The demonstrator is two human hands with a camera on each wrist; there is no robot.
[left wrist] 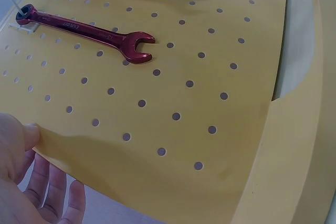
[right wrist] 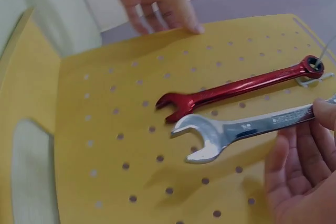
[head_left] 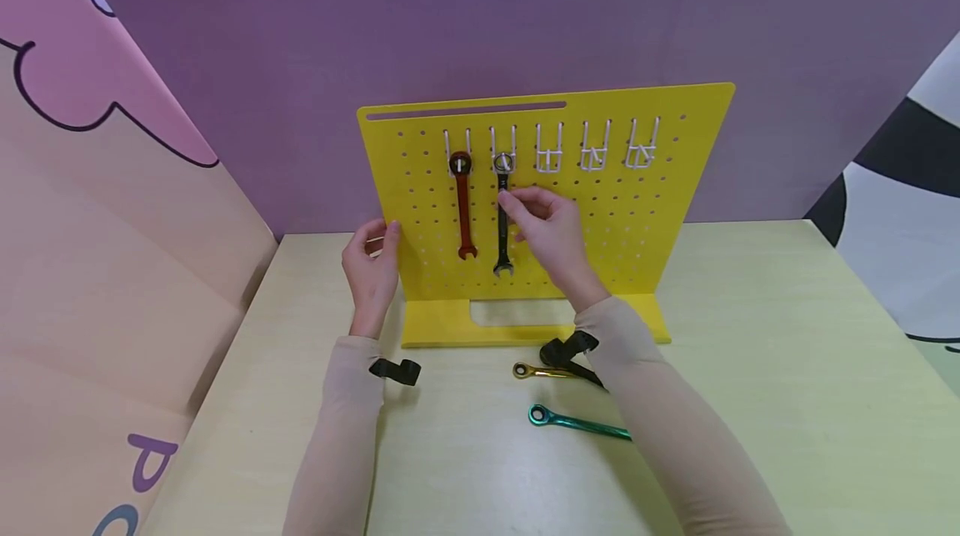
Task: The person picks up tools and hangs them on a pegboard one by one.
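Observation:
A yellow pegboard (head_left: 615, 246) stands upright on the table. My left hand (head_left: 371, 271) grips its left edge, thumb on the front face and fingers behind. A silver combination wrench (right wrist: 262, 124) is pinched by its shank between the thumb and fingers of my right hand (head_left: 553, 234). Its ring end is at the second white hook from the left, and its open jaw points down. To the left, a red combination wrench (left wrist: 86, 31) hangs by its ring end from the first hook, seen in all three views.
Three white hooks (head_left: 548, 170) on the board's right side carry nothing. On the table before the board lie a gold wrench (head_left: 546, 372) and a green wrench (head_left: 581, 423), both partly hidden by the right forearm. A purple panel (head_left: 480, 19) rises behind.

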